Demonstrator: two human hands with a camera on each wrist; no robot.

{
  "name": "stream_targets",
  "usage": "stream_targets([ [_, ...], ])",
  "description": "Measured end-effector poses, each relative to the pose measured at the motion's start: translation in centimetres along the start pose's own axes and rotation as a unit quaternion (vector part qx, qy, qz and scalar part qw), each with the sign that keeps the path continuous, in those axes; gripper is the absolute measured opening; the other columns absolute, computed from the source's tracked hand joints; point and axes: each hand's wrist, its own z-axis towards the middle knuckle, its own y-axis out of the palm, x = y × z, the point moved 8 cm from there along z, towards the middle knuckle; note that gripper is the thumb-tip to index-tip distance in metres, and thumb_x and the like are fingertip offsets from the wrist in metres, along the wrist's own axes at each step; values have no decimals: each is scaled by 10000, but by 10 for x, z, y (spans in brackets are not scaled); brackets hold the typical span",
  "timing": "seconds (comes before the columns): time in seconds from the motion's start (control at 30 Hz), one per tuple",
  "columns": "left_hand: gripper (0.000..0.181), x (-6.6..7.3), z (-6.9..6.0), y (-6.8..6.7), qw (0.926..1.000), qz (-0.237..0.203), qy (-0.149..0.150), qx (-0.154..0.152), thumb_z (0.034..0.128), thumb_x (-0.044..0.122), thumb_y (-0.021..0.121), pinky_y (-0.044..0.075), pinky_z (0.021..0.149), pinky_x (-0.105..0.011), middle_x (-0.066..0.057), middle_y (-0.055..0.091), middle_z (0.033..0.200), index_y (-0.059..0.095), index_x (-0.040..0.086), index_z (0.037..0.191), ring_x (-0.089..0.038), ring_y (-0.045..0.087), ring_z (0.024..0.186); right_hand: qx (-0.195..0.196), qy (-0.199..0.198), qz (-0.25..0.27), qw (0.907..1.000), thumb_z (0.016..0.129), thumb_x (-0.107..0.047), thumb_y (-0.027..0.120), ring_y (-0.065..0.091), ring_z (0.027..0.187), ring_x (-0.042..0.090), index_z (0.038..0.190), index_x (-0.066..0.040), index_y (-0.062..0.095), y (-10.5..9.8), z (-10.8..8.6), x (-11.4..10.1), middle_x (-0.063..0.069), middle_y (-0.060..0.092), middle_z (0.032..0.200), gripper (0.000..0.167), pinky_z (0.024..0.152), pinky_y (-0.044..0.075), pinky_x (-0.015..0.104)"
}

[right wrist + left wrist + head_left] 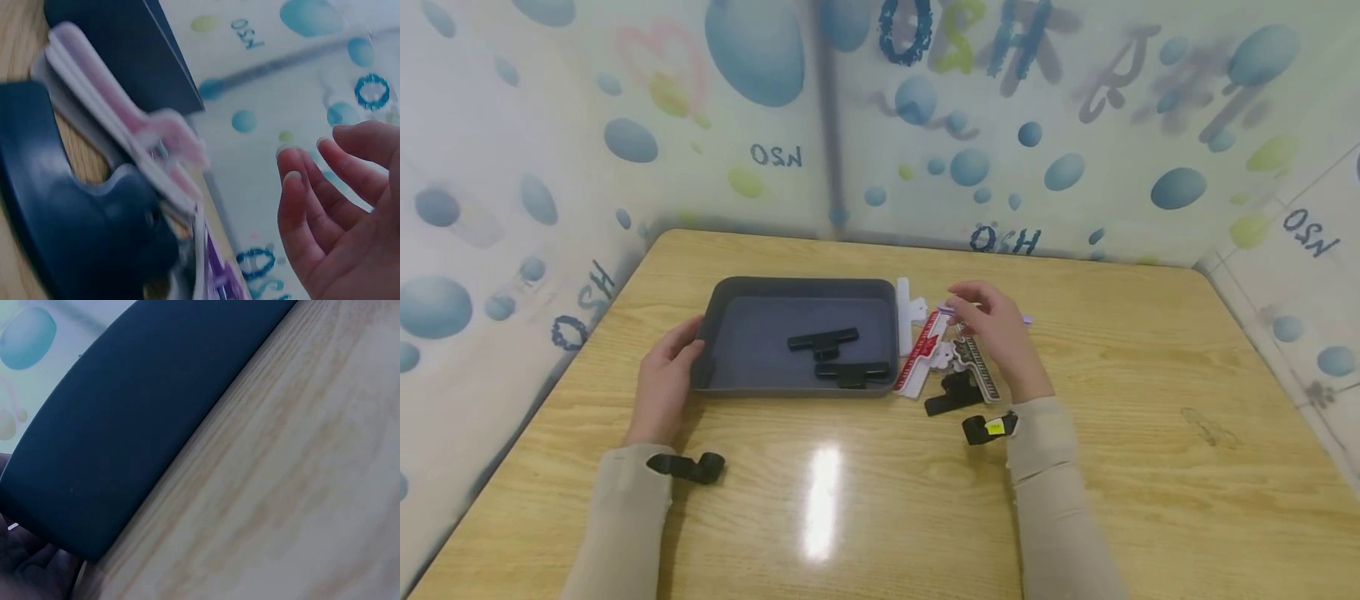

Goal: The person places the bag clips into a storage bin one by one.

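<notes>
A dark grey tray (775, 287) lies on the table with two black clips, an upper one (823, 340) and a lower one (852, 372), inside it. My left hand (664, 375) holds the tray's left side; the left wrist view shows fingers (44, 569) around its corner. To the tray's right is a pile of clips: a white one (904, 321), a red one (921, 354), a dark patterned one (981, 375), a black one (953, 396) and a purple one (1027, 319). Above this pile hovers my right hand (1000, 337), fingers bent loosely, nothing between them in the right wrist view.
The wooden table (1150, 417) meets a wall (887, 183) printed with blue and green drops behind it. Black straps with small devices circle both wrists, such as the right wrist device (988, 428). A bright reflection lies on the tabletop in front of the tray.
</notes>
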Motion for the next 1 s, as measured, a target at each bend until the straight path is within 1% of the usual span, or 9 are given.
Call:
stream_targets([
  [0.07,419,0,0,0,10000,14,-3,1,947,269,425,272,1031,-358,-16,389,1378,399,175,1355,-147,335,1254,177,128,-135,9997,892,-331,535,561,861,214,1193,-125,526,-10,1,8,87,560,1052,365,786,493,393],
  [0.17,420,-1,1,-1,10000,51,-21,7,948,266,424,274,1030,-354,-12,387,1379,395,178,1357,-148,334,1254,390,344,-223,9984,899,-328,522,561,806,226,1194,-148,527,-21,2,20,162,558,987,346,757,508,361],
  [0.27,422,-2,1,-1,10000,67,-36,20,948,268,423,275,1030,-351,-11,386,1380,392,178,1359,-147,335,1254,414,499,-233,9976,908,-335,505,556,777,261,1208,-158,518,-26,4,29,227,540,954,348,727,516,341],
  [0.37,422,-2,1,-1,10000,76,-41,21,948,267,422,276,1030,-344,-5,387,1380,392,175,1359,-142,334,1254,341,696,-322,9965,911,-341,495,552,778,285,1226,-167,502,-26,4,37,226,538,959,360,720,515,350],
  [0.47,423,-2,1,-1,10000,71,-30,18,950,263,418,272,1032,-356,-14,383,1382,388,168,1361,-150,332,1257,254,898,-420,9948,912,-332,495,537,752,287,1241,-159,486,-26,3,43,217,539,912,372,707,508,362],
  [0.67,421,-2,1,0,10000,80,-30,11,951,260,416,271,1034,-353,-14,380,1384,388,169,1361,-150,329,1259,24,1221,-537,9911,919,-321,479,488,651,221,1299,-126,434,-27,3,56,166,518,798,429,615,473,318],
  [0.83,420,-2,1,0,10000,34,-18,2,952,257,413,266,1036,-365,-20,372,1389,386,172,1363,-158,322,1264,-283,1399,-598,9880,922,-335,472,497,600,185,1339,-146,389,-24,4,67,105,519,732,466,550,474,274],
  [0.93,419,-1,1,0,10000,34,-21,-12,953,268,410,266,1036,-363,-10,369,1391,386,184,1362,-149,322,1263,-349,1452,-457,9877,927,-311,466,507,601,175,1352,-146,369,-24,4,71,108,532,757,466,538,483,266],
  [1.0,420,-1,0,0,10000,44,-39,-15,952,281,408,268,1036,-358,-4,370,1390,387,190,1362,-139,323,1262,-276,1501,-320,9878,928,-296,467,516,611,171,1348,-144,373,-25,3,74,125,545,807,457,536,493,267],
])
